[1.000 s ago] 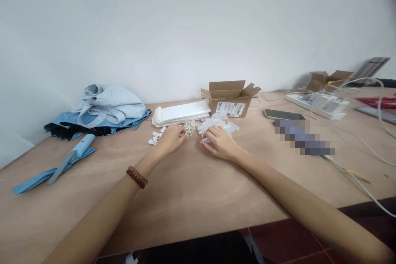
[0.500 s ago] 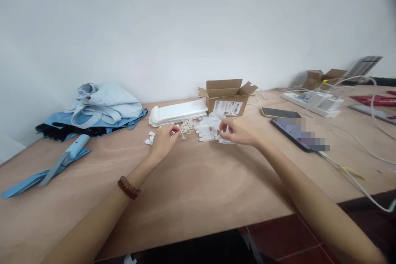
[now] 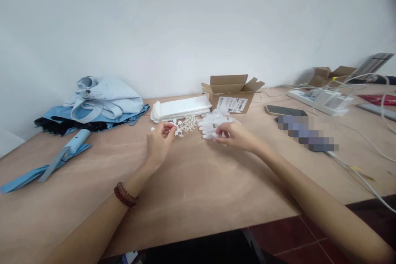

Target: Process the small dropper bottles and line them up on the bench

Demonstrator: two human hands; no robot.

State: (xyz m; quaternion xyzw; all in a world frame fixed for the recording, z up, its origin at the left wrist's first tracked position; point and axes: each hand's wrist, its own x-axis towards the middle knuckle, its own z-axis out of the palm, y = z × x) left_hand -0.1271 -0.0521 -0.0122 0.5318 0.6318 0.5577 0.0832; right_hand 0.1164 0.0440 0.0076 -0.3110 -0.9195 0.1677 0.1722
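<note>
My left hand (image 3: 161, 142) is closed in a pinch beside a small scatter of white plastic caps (image 3: 177, 123). What lies between its fingertips is too small to make out. Right of those caps is a tangle of cream-coloured cord loops (image 3: 189, 123). My right hand (image 3: 236, 134) hovers at a cluster of translucent plastic tubes (image 3: 208, 124), its fingers curled and the thumb tip apart from the index finger. Nothing shows clearly in that hand, and it covers the right part of the cluster.
Behind the tubes stands an open cardboard box (image 3: 233, 103), left of it a stack of white packets (image 3: 182, 107). A blue umbrella (image 3: 77, 142) and pale cloth bag (image 3: 108, 97) lie left. Phones (image 3: 286, 110), cables and a power strip (image 3: 318, 103) occupy the right.
My left hand has shifted slightly left, so the white caps now show to the right of its fingertips. My right hand has moved a little, staying at the tubes. The view has tilted slightly.
</note>
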